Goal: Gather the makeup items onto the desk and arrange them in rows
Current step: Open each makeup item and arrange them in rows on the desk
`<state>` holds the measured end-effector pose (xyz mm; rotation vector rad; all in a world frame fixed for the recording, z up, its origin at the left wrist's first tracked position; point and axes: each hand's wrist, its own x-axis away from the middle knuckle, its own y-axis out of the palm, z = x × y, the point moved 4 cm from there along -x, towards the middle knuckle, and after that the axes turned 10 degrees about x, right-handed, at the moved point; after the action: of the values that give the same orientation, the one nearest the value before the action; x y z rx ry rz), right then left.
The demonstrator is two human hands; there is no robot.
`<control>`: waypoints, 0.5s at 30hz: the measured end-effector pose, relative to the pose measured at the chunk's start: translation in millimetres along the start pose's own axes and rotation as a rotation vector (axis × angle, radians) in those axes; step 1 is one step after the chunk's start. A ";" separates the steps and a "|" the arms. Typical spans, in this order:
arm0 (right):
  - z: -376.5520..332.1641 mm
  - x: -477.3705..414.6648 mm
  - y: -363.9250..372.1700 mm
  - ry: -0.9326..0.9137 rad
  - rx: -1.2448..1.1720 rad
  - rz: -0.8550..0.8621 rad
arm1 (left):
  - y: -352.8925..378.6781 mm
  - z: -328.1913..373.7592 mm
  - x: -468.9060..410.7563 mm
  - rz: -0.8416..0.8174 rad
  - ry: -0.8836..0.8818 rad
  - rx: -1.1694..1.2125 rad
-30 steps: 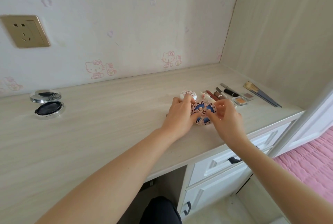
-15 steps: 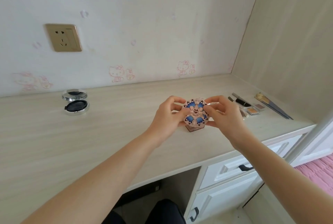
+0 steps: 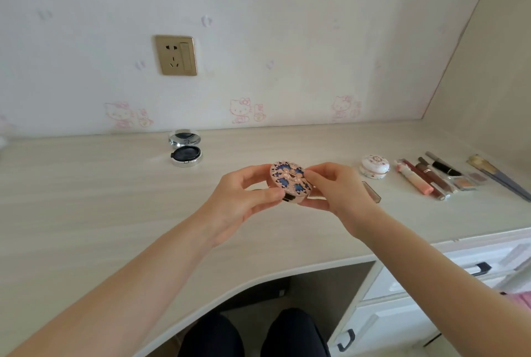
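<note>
So, far left on the wall: a gold socket (image 3: 175,55), w/ pink cat stickers (image 3: 242,109) lower down. Below it, at the back of the desk (image 3: 86,213), an open cushion (image 3: 185,148) lies flat. Its mirror lid is tipped back toward the wall, w/ a black puff in the base, well apart from the other items.

Centre: L hand (image 3: 244,201) & R hand (image 3: 336,188) hold a round compact (image 3: 290,181) btwn them, raised above the desk, not touching it. Its lid is pink-gold w/ a blue pattern, tilted toward the camera. A dark slit shows at the near edge under the lid; can't tell if it's ajar. L fingers curl round the compact's left rim, thumb at the near edge. R thumb & fingertips pinch the right rim, other fingers curled below.

Just behind the R hand a small brown stick (image 3: 372,191) lies on the desk, partly hidden. Further right comes a row:
- a white domed jar (image 3: 375,166) w/ floral print
- a pink tube (image 3: 413,178)
- two dark-red glosses (image 3: 431,181) close side by side
- a black lipstick (image 3: 444,167) behind them
- two small square pans (image 3: 463,183)
- at far right, brushes (image 3: 494,174) w/ long handles pointing to the desk's front edge

Under the desk on the right are white drawers (image 3: 402,322) w/ dark handles. The person's dark-clad knees (image 3: 293,330) show in the gap.
</note>
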<state>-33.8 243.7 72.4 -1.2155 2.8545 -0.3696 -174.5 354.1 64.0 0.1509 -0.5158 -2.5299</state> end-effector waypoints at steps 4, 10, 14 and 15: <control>-3.2 -0.1 28.7 0.013 0.008 -0.061 | -23.4 0.8 13.8 0.059 -0.002 0.011; -13.3 -0.8 58.5 -0.062 0.143 -0.163 | -42.9 -0.7 25.9 0.070 -0.084 0.248; -21.4 -3.9 69.8 -0.283 0.617 -0.113 | -51.3 -3.0 27.8 0.105 -0.078 0.384; -23.9 -3.3 71.9 -0.313 0.672 -0.114 | -52.8 -4.9 27.9 0.114 -0.077 0.405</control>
<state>-85.1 299.2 79.4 -1.1542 2.1264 -0.9460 -223.1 378.5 38.8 0.1671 -1.0341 -2.2993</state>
